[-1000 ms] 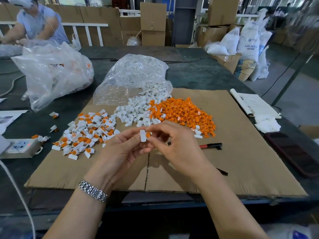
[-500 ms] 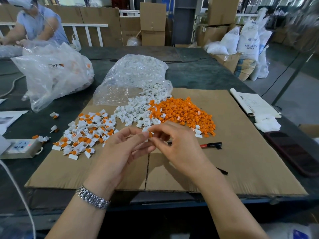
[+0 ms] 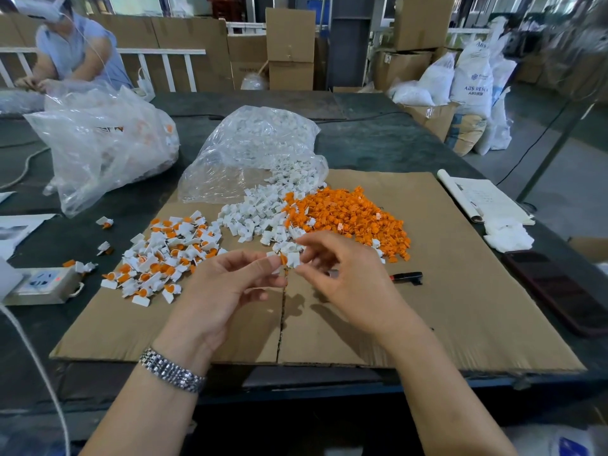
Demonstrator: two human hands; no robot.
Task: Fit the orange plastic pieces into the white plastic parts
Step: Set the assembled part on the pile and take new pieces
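A small white part (image 3: 293, 259) w/ an orange piece (image 3: 283, 259) at its left edge is pinched between both hands, held above the cardboard sheet (image 3: 460, 307) near centre. The left hand (image 3: 227, 291) is curled, thumb and forefinger gripping the orange piece from the left; a metal watch band (image 3: 171, 370) is worn on that wrist. The right hand (image 3: 348, 278) grips the white part from the right w/ thumb and fingertips, remaining fingers bent. Whether the orange piece is fully seated can't be told.

Just beyond the hands, a heap of loose white parts (image 3: 260, 215) is spread, touching a heap of orange pieces (image 3: 352, 215) on its right. To the left, a pile of assembled white-and-orange units (image 3: 164, 255) lies on the cardboard. A clear bag of white parts (image 3: 256, 149) is open at the far side, spilling onto the heap. A second bag (image 3: 102, 143) sits far left on the tabletop (image 3: 378, 143). A red-and-black pen (image 3: 406, 277) lies just right of the right hand. A power strip (image 3: 42, 284) is at the left edge; papers (image 3: 483, 199) and a dark phone (image 3: 559, 291) at the right.
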